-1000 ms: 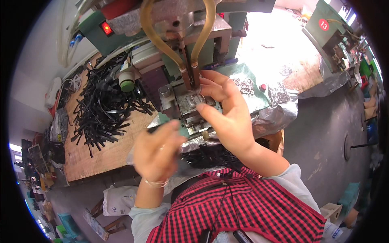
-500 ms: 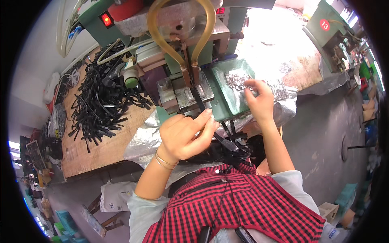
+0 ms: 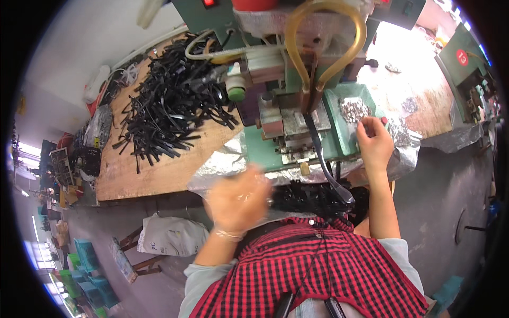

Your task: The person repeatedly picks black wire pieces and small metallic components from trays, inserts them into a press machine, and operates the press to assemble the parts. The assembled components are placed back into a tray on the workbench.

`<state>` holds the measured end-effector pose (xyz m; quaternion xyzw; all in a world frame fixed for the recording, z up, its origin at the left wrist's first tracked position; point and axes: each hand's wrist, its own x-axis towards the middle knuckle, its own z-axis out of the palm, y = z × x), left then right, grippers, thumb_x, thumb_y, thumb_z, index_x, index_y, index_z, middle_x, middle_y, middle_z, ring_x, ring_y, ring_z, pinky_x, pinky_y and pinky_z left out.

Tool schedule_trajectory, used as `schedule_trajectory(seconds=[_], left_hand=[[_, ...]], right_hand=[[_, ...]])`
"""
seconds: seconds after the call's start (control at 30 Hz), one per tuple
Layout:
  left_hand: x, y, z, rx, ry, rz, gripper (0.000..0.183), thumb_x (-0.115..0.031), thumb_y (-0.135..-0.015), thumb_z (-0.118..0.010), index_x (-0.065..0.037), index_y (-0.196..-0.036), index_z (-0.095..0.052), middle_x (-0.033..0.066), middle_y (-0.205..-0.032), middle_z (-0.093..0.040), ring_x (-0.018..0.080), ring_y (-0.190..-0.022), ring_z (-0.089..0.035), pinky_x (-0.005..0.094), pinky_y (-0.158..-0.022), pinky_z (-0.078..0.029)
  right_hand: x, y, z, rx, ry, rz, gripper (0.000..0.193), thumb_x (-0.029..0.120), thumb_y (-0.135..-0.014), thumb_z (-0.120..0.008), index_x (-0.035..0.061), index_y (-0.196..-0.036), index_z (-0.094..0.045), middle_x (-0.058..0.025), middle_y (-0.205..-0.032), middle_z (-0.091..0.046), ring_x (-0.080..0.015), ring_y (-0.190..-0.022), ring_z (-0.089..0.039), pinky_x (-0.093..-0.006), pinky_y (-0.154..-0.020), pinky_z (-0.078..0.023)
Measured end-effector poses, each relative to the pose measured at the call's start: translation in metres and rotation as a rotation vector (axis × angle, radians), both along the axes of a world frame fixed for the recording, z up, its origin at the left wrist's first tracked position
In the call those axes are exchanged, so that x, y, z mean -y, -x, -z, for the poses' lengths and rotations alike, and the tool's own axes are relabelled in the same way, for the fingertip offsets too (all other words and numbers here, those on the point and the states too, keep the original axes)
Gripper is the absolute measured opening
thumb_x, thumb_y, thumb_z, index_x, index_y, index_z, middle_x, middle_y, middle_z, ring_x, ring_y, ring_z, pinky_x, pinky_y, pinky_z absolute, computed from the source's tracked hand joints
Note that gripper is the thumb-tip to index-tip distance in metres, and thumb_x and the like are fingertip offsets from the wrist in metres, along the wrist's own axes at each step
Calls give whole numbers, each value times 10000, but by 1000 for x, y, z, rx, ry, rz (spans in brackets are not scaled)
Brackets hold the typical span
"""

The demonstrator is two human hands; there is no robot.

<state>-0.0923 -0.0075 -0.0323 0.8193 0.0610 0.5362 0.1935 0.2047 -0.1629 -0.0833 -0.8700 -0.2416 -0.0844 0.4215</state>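
Observation:
A black strap (image 3: 322,158) hangs out of the press machine (image 3: 306,114), its upper end below the two copper-coloured prongs (image 3: 312,99) and its wider lower end near my lap. Away from the strap, my left hand (image 3: 241,199) is over the bench's front edge, its fingers smeared by motion. My right hand (image 3: 376,140) is at the right side of a green tray (image 3: 333,100) that holds a heap of small metal pieces (image 3: 354,109). Its thumb and forefinger are pinched together; what they hold, if anything, is too small to make out.
Many black straps (image 3: 177,95) lie heaped on the wooden bench (image 3: 124,177) at left. More dark straps (image 3: 297,197) are below the bench edge in front of me. A white sack (image 3: 172,236) rests by a stool (image 3: 124,259). Another green machine (image 3: 461,58) stands far right.
My left hand has let go of the strap and moved left and toward me. My right hand's fingers have gone from spread to pinched by the tray. The whole view has shifted.

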Motion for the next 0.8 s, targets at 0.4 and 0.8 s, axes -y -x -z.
schedule_trajectory(seconds=[0.4, 0.8], left_hand=[[-223, -17, 84, -834, -205, -970, 127, -185, -797, -791, -114, -902, -796, 84, -949, -704, 297, -915, -652, 420, -799, -514], [-183, -5, 67, 134, 987, -67, 271, -136, -1085, -599, -10, -1321, -640, 130, -1146, -764, 151, -944, -724, 246, -795, -562]], right_hand=[[-26, 3, -8, 62, -284, -226, 118, 33, -875, -705, 17, -986, -744, -124, -887, -743, -237, -798, -713, -346, -760, -555], [63, 8, 11, 355, -191, -22, 134, -44, -901, -719, 2, -1025, -743, -127, -971, -741, -286, -908, -699, -368, -835, -541]])
